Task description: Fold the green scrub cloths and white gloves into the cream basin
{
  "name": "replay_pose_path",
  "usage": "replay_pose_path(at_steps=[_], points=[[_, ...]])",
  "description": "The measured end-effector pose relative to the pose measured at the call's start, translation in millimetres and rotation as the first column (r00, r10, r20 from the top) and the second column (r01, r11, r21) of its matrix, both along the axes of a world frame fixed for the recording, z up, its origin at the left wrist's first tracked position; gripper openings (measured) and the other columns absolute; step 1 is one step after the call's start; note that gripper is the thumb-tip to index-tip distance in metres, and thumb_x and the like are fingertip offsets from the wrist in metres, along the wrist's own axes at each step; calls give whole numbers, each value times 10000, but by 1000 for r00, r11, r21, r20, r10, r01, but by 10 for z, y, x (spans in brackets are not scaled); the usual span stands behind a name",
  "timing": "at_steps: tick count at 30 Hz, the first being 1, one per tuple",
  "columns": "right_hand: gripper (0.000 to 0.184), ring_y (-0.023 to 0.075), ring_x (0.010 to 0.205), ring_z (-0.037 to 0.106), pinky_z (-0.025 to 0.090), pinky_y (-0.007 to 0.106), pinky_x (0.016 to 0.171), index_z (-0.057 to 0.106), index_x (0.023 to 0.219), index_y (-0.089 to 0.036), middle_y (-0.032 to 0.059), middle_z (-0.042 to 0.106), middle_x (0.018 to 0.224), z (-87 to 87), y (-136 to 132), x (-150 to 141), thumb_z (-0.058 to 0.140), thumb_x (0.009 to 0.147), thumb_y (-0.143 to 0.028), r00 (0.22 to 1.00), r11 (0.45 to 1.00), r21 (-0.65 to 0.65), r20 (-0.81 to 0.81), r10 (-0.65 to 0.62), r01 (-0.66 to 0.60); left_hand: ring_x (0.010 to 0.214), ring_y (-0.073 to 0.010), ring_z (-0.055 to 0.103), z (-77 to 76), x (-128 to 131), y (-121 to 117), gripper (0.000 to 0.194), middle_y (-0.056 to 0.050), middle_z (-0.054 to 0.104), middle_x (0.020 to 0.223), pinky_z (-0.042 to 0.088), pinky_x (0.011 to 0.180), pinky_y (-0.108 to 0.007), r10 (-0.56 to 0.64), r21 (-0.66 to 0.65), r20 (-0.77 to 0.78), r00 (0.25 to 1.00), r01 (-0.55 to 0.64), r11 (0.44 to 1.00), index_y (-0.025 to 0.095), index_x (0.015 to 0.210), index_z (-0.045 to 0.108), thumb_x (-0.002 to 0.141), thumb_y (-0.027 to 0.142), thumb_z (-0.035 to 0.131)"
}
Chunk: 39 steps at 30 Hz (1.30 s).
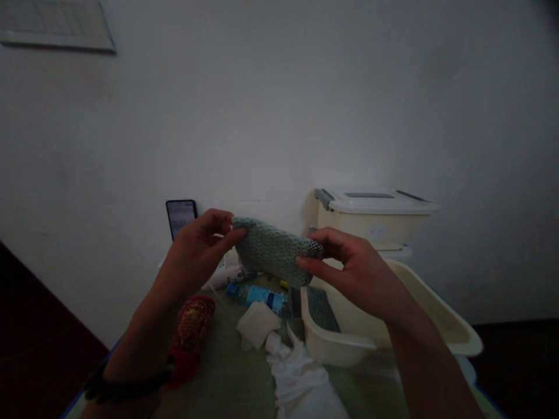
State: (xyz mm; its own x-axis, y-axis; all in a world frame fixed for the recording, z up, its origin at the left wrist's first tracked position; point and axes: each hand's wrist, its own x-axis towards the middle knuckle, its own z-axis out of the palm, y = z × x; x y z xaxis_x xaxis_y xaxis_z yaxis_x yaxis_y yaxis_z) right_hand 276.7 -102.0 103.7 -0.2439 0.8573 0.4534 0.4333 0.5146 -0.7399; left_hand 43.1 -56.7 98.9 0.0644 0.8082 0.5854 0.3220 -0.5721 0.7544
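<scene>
A pale green, coarsely woven cleaning cloth is held up above the table, stretched between both hands. My left hand pinches its upper left corner between thumb and fingers. At the other end my right hand grips the right edge, where a dark checked patch shows beside the fingers. Below and to the right, a similar grey-green cloth lies inside the open cream plastic bin, against its left wall.
A lidded storage box stands behind the bin. On the table lie a water bottle, a folded white tissue, a crumpled white cloth and a red patterned pouch. A phone leans near the wall.
</scene>
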Motion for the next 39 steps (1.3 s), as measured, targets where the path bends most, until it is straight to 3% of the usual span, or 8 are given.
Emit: replay_pose_path(at_steps=[8, 12, 18, 20, 24, 29, 35, 39], points=[[145, 154, 782, 580, 461, 289, 715, 637, 893, -189, 10, 644, 832, 25, -44, -25, 700, 783, -262, 994, 999, -13, 94, 50, -49, 753, -136, 632, 5, 52, -17, 134, 5, 643, 793, 517, 735, -270, -95, -21, 71, 993, 96, 995, 183, 866, 577, 779, 238, 662], [184, 152, 810, 583, 464, 279, 737, 636, 907, -198, 11, 643, 874, 48, -74, -21, 710, 784, -313, 991, 996, -12, 100, 90, -89, 726, -138, 640, 13, 61, -37, 111, 5, 672, 779, 518, 722, -269, -44, -3, 47, 998, 44, 999, 183, 869, 609, 789, 241, 660], [505, 198, 932, 577, 472, 336, 842, 600, 1007, -197, 71, 599, 1011, 44, -102, 1, 399, 882, -644, 941, 944, -30, 82, 330, -328, 743, -128, 653, 25, 86, -113, 13, 11, 682, 821, 522, 727, -227, -21, 109, -25, 999, 24, 994, 194, 831, 650, 819, 196, 649], [521, 203, 990, 572, 469, 351, 871, 561, 1115, -201, 87, 587, 1087, 17, -99, -21, 294, 933, -609, 952, 952, -46, 25, 305, -303, 781, -127, 654, 25, 100, -132, 36, 1, 687, 847, 516, 737, -213, -120, 220, -114, 986, 143, 965, 192, 831, 665, 828, 165, 640], [329, 175, 1033, 555, 464, 324, 895, 489, 1215, -203, 77, 541, 1167, -26, -81, -82, 494, 945, -391, 981, 982, -49, 63, 183, -180, 804, -106, 658, 43, 131, -169, 96, -14, 704, 867, 499, 751, -178, -228, 345, -309, 924, 332, 878, 176, 862, 693, 827, 98, 650], [257, 160, 982, 557, 454, 304, 871, 575, 1074, -183, 51, 562, 1065, -12, -67, -125, 599, 889, -361, 971, 977, 60, 139, 196, -206, 751, -90, 661, 92, 175, -240, 112, -34, 706, 834, 490, 694, -144, -194, 379, -434, 880, 374, 846, 135, 847, 698, 814, 43, 642], [179, 147, 890, 586, 438, 295, 834, 611, 876, -181, 15, 623, 915, -10, -62, -157, 683, 827, -338, 991, 981, 174, 115, 64, -83, 788, -105, 626, 107, 194, -313, 73, -52, 665, 839, 469, 722, -172, -108, 400, -470, 876, 321, 859, 111, 812, 661, 831, 56, 617], [187, 139, 855, 584, 432, 286, 812, 569, 778, -182, 9, 618, 892, -3, -72, -161, 697, 815, -314, 993, 974, 205, 94, 75, -93, 880, -119, 598, 98, 201, -327, 82, -55, 629, 929, 458, 789, -204, -192, 275, -503, 843, 366, 889, 131, 881, 598, 877, 79, 534]])
